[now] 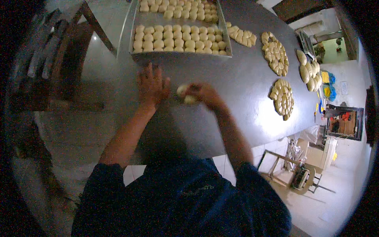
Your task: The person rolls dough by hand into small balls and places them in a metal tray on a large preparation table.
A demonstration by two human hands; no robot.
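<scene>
My left hand (152, 87) lies over the dark metal worktable (241, 75) with its fingers spread, holding nothing that I can see. To its right, my right hand (203, 94) has its fingers curled onto a small pale piece of dough (182, 90). Part of the dough shows at the fingertips and below them; whether it is one piece or two I cannot tell through the blur. Beyond both hands stands a rectangular metal tray (179, 55) filled with close rows of round dough balls (179, 42), with a gap between two blocks of rows.
On the right of the table lie cut dough pieces in clusters (282, 98), another cluster (275, 53) and a smaller one (242, 36). Larger oval loaves of dough (310, 73) sit near the far right edge. A dark rack (67, 59) stands left; a metal-framed machine (300, 175) stands on the floor at right.
</scene>
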